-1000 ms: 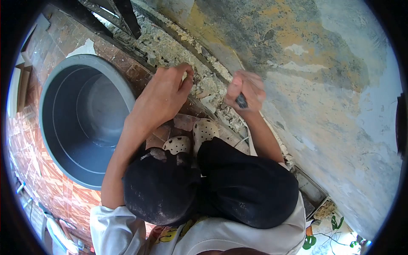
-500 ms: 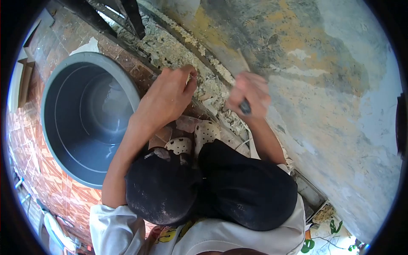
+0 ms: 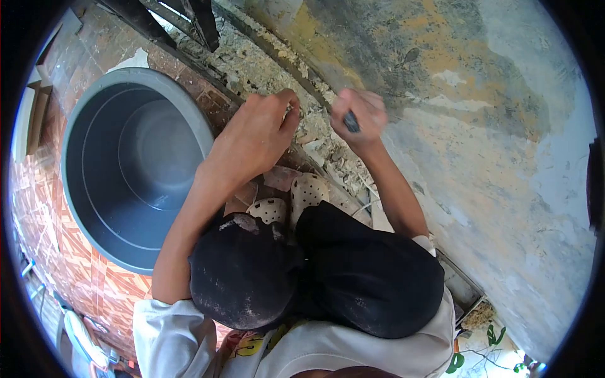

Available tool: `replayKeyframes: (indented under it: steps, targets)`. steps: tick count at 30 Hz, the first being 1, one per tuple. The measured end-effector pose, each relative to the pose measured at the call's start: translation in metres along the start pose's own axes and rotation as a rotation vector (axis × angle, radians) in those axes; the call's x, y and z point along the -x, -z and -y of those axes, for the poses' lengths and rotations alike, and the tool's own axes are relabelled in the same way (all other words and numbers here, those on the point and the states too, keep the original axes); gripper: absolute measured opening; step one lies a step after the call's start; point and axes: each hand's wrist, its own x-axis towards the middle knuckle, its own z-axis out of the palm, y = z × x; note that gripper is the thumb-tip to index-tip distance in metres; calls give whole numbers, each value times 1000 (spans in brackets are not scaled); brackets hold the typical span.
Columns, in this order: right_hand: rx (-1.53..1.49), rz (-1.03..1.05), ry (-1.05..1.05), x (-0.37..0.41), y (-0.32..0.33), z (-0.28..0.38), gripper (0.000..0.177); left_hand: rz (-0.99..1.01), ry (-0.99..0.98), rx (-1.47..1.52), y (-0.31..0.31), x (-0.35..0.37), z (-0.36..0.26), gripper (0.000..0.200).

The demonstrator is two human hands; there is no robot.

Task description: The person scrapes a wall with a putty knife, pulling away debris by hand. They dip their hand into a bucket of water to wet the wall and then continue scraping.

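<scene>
My right hand (image 3: 364, 113) is closed around the dark handle (image 3: 351, 122) of a tool, held by the base of the wall (image 3: 485, 157). The tool's working end is hidden behind the hand. To the left, my left hand (image 3: 252, 135) hovers over or rests at the broken strip of rubble (image 3: 258, 66) along the wall. Its fingers are curled in, and whatever they pinch, if anything, is hidden. Crumbled pale plaster and loose chunks lie between the two hands.
A large grey plastic tub (image 3: 140, 75) stands on the tiled floor (image 3: 104, 277) beside my left arm. Dark metal legs (image 3: 203, 28) rise at the top. Beneath me are perforated cream clogs (image 3: 309, 190). A thin white cable (image 3: 365, 206) runs by the wall.
My right hand has moved up and left along the wall's base with the tool, whose thin end showed earlier. My left hand has shifted slightly up and right.
</scene>
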Motion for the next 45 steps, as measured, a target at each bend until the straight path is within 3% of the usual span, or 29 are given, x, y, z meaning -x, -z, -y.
replayKeyframes:
  steps: [5, 9, 13, 14, 17, 21, 22, 25, 27, 29, 33, 37, 38, 41, 42, 45]
  targets:
    - [-169, 123, 94, -11, 16, -3, 21, 24, 2, -15, 1, -1, 2, 22]
    - [-134, -94, 68, -11, 10, 7, 20, 3, 28, -27, 0, -2, 4, 22]
    - [-47, -4, 154, -13, 14, -3, 16, 26, 10, -29, 1, -2, 1, 22]
    - [-191, -107, 147, -7, 17, -1, 9, 32, 20, -37, 1, -3, 2, 23]
    - [-230, 83, 104, -7, 21, -22, 9, 21, 32, -40, -1, -1, 0, 23]
    - [-136, -282, 198, -2, 15, -8, 14, 14, 19, -65, -2, 2, 2, 23]
    - [-178, 41, 67, -8, 25, -16, 18, 9, 7, -73, -3, 1, 3, 23]
    - [-147, -150, 195, -17, 17, 1, 20, 8, -2, -56, 2, -5, 5, 22]
    - [-337, -146, 126, -3, 14, -15, 17, 33, 28, -38, 0, 0, 4, 22]
    - [-106, 44, 12, -1, 15, -26, 16, 26, 52, -37, 0, 0, 1, 21]
    - [-140, -16, 77, -10, 14, -20, 25, -40, -22, -34, -5, 2, 8, 21]
    - [-226, -103, 102, -5, 7, -9, 20, -64, 3, -21, -4, 1, 11, 21]
    - [-126, -74, 161, -3, 4, -21, 23, -67, -6, -19, -7, 3, 11, 21]
    - [-77, 136, 6, -8, 2, -10, 22, -31, 2, -16, -4, 1, 9, 21]
    - [-109, -71, 85, -11, -10, -3, 22, -40, 0, -13, -4, 2, 8, 21]
    - [-126, 207, 83, 0, -10, -18, 25, -34, 3, -20, -5, 3, 7, 20]
